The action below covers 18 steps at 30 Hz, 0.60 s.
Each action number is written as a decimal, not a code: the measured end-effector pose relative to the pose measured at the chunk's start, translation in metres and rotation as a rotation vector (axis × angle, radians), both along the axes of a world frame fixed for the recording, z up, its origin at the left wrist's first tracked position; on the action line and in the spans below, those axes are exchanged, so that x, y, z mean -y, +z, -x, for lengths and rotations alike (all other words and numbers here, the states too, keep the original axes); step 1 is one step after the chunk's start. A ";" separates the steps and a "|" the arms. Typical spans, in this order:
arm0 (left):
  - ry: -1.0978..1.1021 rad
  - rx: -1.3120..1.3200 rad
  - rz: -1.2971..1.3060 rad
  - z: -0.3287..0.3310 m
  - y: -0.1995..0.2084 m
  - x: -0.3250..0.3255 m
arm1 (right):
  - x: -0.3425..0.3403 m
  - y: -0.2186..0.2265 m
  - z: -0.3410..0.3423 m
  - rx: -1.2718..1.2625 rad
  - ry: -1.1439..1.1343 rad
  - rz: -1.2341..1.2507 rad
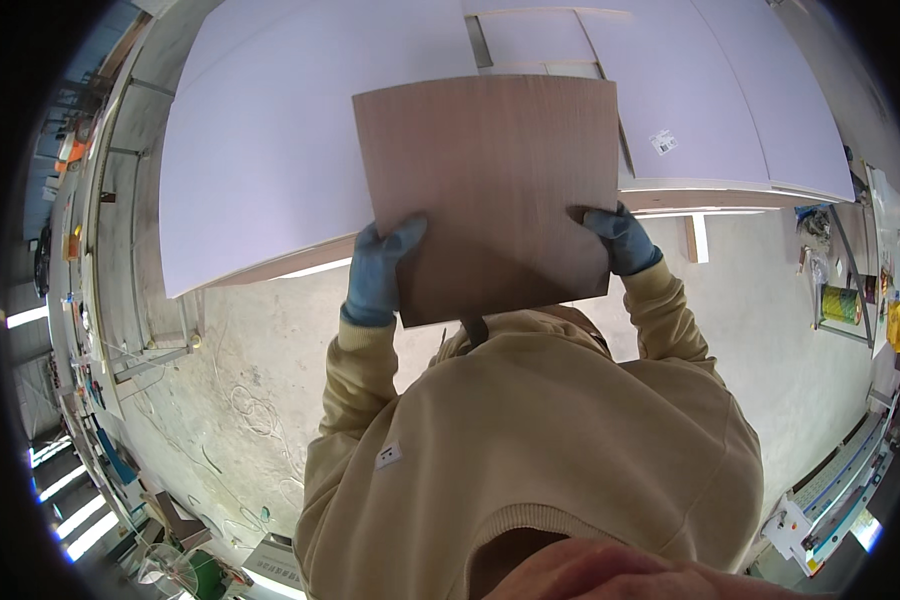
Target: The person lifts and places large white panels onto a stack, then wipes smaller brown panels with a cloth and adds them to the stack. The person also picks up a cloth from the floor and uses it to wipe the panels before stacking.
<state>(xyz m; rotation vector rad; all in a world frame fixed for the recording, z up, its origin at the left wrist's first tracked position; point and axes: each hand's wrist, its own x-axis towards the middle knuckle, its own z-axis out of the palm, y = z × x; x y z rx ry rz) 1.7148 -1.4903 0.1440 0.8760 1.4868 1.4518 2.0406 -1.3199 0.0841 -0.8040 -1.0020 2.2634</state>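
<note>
A brown wood-grain board (490, 190), nearly square, is held up in front of my body. My left hand (376, 272), in a blue glove, grips its left edge with the thumb on the upper face. On the opposite edge my right hand (624, 240), gloved the same way, is closed with its thumb over the face too. The fingers of both hands are mostly hidden behind the board. Beyond it lie large pale lilac panels (270, 130), and the board's far part overlaps them in view.
A pale panel with a white label (663, 142) lies at the right. Racks with metal legs stand at the left (185, 325) and right (850, 270). Cords (255, 410) trail over the concrete floor. A cardboard box (275, 562) and a fan (170, 568) are at the lower left.
</note>
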 end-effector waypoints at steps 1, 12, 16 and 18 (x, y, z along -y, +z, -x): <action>0.033 0.104 0.042 -0.002 -0.007 -0.013 | -0.004 -0.001 -0.009 -0.021 -0.004 0.031; 0.446 0.974 0.273 -0.016 -0.150 -0.004 | -0.108 0.055 -0.097 0.324 -0.654 -1.066; 0.443 1.013 0.276 -0.014 -0.177 -0.033 | -0.166 0.051 -0.103 0.627 -0.450 -1.942; 0.410 1.003 0.299 -0.015 -0.175 -0.053 | -0.189 0.036 -0.102 0.649 -0.335 -2.183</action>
